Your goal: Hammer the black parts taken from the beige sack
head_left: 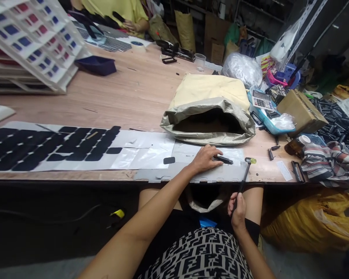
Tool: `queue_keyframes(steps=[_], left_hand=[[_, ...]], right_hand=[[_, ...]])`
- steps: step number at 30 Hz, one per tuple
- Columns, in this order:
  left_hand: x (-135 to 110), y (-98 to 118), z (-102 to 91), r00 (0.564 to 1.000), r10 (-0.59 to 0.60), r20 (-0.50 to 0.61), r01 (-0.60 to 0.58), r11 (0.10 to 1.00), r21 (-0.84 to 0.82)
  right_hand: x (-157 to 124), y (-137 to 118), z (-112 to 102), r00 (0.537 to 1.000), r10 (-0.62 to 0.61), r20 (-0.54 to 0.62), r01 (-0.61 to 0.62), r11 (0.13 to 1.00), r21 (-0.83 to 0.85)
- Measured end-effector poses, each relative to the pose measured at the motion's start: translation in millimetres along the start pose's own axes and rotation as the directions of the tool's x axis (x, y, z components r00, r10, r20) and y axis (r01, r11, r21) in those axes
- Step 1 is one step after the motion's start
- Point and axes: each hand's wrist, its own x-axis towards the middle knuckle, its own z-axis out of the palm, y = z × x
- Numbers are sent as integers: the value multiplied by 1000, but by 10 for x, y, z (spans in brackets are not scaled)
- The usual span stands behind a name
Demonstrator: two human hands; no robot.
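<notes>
My left hand [207, 159] rests over the table near its front edge, fingers curled onto a slim black plastic piece [225, 159]. What lies under the palm is hidden. My right hand [237, 209], below the table edge, is wrapped round the black handle of a small hammer [244, 176]. The hammer's head, with a yellow-green tip, is above the table just right of the black piece. To the left of my left hand, a black rounded patch [169, 160] lies on a pale sheet.
An open-mouthed sack [209, 137] lies just beyond my hands. A backing sheet [139, 145] with rows of black patches extends left. Rightward are a calculator [261, 101], a cardboard box [302, 110] and a striped cloth [327, 161]. A person in yellow [116, 11] is across the table.
</notes>
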Motion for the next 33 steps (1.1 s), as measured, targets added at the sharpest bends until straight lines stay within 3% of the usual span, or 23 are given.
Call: queue_keyframes(steps=[5,13,18,26,33], left_hand=[[17,-16,7,1000,-1,23,1,1000,7],[35,-15,18,999,-20,25,20,1000,11],[36,4,-2,1000,-9,27,9,999,35],[41,-17,6,999,-19,42,17,999,37],[41,-5,1,1000,-20,22,19,999,44]], right_hand=[[-97,-82,-1,1000,4,18,-3,998,-65],[-246,-281,136,985,20,169,12,983,-184],[-245,-288,187,983,91,157,-53,971,-234],[-262,-268,188,978,37,205,12,972,-233],[-238,-233,222,975,92,203,-44,973,-226]])
